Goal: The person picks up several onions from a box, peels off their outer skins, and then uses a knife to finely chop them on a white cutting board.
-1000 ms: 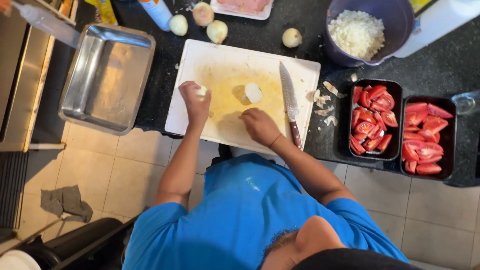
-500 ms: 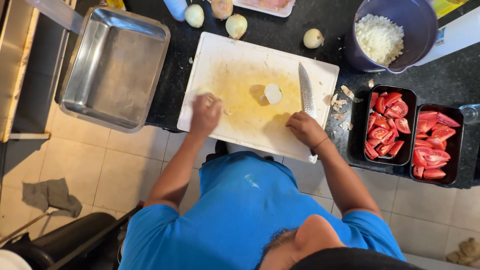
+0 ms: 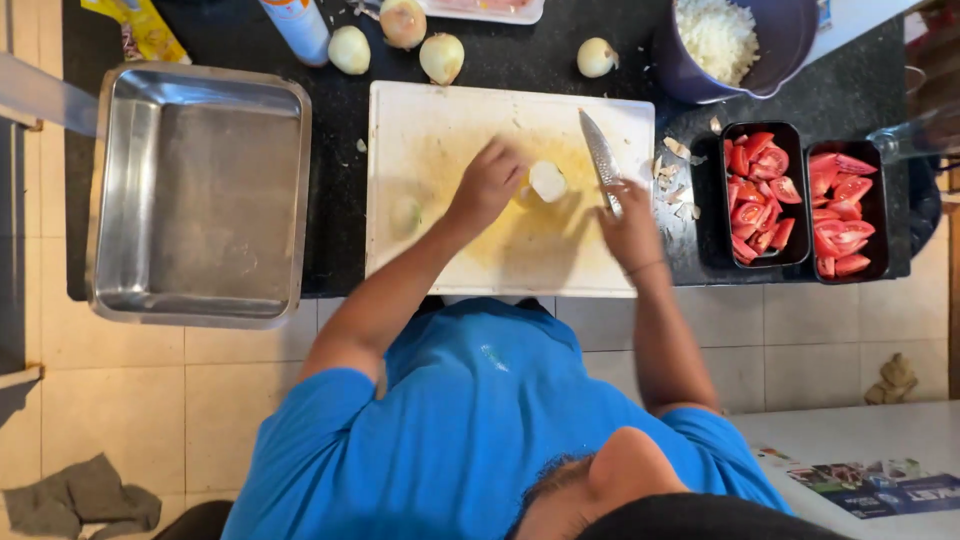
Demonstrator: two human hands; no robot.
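Black counter (image 3: 520, 70) runs across the top of the view, with pale floor tiles below its near edge. On it lies a white board (image 3: 440, 240), its near edge almost flush with the counter's edge. The left hand (image 3: 487, 185) rests on the board's middle, fingers curled and touching a peeled onion piece (image 3: 547, 181), which sits near the board's centre, just left of the blade. The right hand (image 3: 630, 222) is closed around the handle of a knife (image 3: 601, 160); the blade points away toward the board's far edge, close to its right side. Bare board lies open to the left of the left hand and along the near edge. Just right of the board are onion scraps (image 3: 672, 175), then two black trays (image 3: 805, 205) of tomato wedges, side by side. A steel pan (image 3: 200, 190) stands left, a strip of counter between it and the board. Whole onions (image 3: 440, 57) and a purple bowl (image 3: 790, 45) line the far edge.
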